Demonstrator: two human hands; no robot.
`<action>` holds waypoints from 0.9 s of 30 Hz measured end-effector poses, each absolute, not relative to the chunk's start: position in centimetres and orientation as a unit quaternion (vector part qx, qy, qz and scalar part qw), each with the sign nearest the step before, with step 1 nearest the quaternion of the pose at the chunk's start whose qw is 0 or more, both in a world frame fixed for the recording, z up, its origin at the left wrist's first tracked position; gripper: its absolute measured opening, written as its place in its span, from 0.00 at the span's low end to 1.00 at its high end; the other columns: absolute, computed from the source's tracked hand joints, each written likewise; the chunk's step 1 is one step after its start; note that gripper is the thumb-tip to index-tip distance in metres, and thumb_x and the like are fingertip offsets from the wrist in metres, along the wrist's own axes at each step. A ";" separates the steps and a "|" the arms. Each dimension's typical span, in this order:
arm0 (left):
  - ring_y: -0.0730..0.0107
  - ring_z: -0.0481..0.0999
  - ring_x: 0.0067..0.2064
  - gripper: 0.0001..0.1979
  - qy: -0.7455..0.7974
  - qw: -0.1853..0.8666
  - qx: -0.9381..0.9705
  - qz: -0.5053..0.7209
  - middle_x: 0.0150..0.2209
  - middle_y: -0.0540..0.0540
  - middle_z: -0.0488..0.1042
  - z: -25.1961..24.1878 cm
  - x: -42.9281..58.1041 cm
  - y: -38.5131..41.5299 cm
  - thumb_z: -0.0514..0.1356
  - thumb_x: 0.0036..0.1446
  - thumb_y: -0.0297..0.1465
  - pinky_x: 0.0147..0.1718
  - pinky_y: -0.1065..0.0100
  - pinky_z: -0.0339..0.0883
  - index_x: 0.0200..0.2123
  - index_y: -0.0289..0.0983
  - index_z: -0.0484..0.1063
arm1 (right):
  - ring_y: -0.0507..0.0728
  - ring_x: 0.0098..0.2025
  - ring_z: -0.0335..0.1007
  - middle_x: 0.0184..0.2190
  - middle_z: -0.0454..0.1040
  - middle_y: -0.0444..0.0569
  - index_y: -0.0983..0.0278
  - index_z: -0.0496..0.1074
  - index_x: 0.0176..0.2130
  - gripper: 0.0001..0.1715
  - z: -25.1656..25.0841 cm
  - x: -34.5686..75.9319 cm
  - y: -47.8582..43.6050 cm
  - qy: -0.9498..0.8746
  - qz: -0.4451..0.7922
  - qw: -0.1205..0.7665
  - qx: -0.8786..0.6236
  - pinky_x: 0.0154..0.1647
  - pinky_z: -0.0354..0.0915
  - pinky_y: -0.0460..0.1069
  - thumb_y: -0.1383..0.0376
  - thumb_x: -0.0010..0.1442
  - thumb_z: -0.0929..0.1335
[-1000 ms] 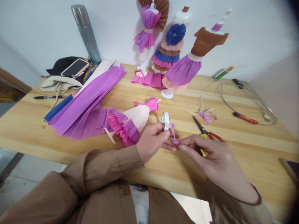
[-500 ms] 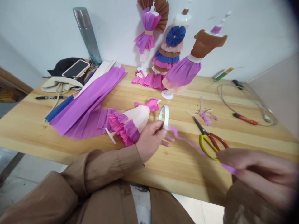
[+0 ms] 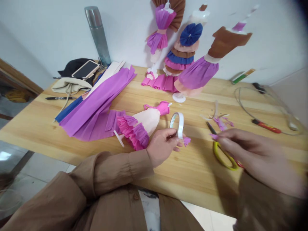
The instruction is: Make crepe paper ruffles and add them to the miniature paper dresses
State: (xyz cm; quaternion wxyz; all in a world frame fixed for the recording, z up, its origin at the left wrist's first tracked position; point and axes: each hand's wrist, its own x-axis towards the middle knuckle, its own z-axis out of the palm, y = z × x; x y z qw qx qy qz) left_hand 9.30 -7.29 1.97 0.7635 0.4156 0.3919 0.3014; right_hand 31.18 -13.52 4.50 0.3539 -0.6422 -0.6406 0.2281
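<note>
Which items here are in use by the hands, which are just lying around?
In use: left hand holding tape roll; right hand pinching purple crepe bit; scissors by it.
Lying about: flask, phone, pen, screwdriver, crepe sheets.

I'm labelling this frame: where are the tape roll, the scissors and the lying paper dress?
tape roll [image 3: 181, 124], head view, white outer band of the ring.
scissors [image 3: 217, 154], head view, yellow handle loop.
lying paper dress [image 3: 147, 120], head view, pale peach skirt.

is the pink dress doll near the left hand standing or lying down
Lying down: the pink dress doll rests on its side on the table, its white stand sticking out sideways, beside the left hand.
</note>
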 end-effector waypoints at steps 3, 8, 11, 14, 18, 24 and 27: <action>0.78 0.74 0.31 0.06 0.381 0.769 0.411 0.307 0.31 0.47 0.77 2.1 9.2 -7.3 0.57 0.58 0.19 0.28 0.77 0.70 0.32 0.31 0.74 | 0.52 0.20 0.65 0.21 0.72 0.44 0.61 0.77 0.33 0.15 4.0 30.2 -11.3 -0.684 0.258 0.330 -0.597 0.19 0.62 0.48 0.54 0.63 0.68; 0.78 0.75 0.31 0.07 0.379 0.779 0.391 0.312 0.29 0.50 0.75 2.7 9.2 -7.3 0.58 0.57 0.18 0.32 0.76 0.72 0.31 0.31 0.74 | 0.59 0.39 0.76 0.37 0.80 0.50 0.59 0.76 0.32 0.07 4.5 28.6 -10.9 -0.738 0.134 0.355 -0.558 0.41 0.70 0.54 0.61 0.61 0.71; 0.79 0.74 0.31 0.06 0.373 0.782 0.392 0.309 0.28 0.51 0.74 3.0 9.2 -7.5 0.58 0.57 0.19 0.33 0.77 0.71 0.31 0.31 0.74 | 0.59 0.40 0.75 0.38 0.78 0.51 0.60 0.76 0.41 0.07 5.1 27.0 -11.4 -0.771 0.127 0.361 -0.509 0.41 0.70 0.53 0.63 0.59 0.73; 0.79 0.73 0.29 0.07 0.355 0.786 0.409 0.300 0.27 0.51 0.74 3.2 9.1 -7.6 0.58 0.57 0.18 0.31 0.78 0.70 0.28 0.31 0.73 | 0.55 0.35 0.73 0.32 0.76 0.49 0.61 0.76 0.38 0.05 5.9 25.2 -11.9 -0.792 0.134 0.365 -0.471 0.35 0.69 0.50 0.69 0.60 0.71; 0.78 0.73 0.28 0.07 0.379 0.776 0.412 0.291 0.27 0.51 0.73 3.2 9.0 -7.5 0.57 0.57 0.20 0.28 0.77 0.70 0.28 0.31 0.71 | 0.52 0.27 0.70 0.26 0.73 0.46 0.62 0.74 0.31 0.06 7.4 24.5 -12.5 -0.794 0.232 0.345 -0.444 0.27 0.65 0.46 0.71 0.61 0.69; 0.78 0.76 0.30 0.07 0.378 0.765 0.438 0.283 0.35 0.46 0.75 2.9 8.9 -7.6 0.55 0.59 0.22 0.24 0.79 0.70 0.33 0.31 0.72 | 0.53 0.25 0.72 0.23 0.75 0.46 0.61 0.75 0.30 0.06 9.6 26.6 -13.4 -0.750 0.334 0.380 -0.426 0.26 0.68 0.47 0.70 0.58 0.72; 0.79 0.76 0.28 0.07 0.375 0.762 0.446 0.281 0.38 0.45 0.76 2.8 8.8 -7.7 0.55 0.59 0.24 0.23 0.79 0.69 0.35 0.31 0.73 | 0.54 0.26 0.72 0.24 0.75 0.46 0.59 0.75 0.32 0.07 9.8 26.6 -13.6 -0.756 0.316 0.378 -0.430 0.27 0.69 0.47 0.72 0.57 0.72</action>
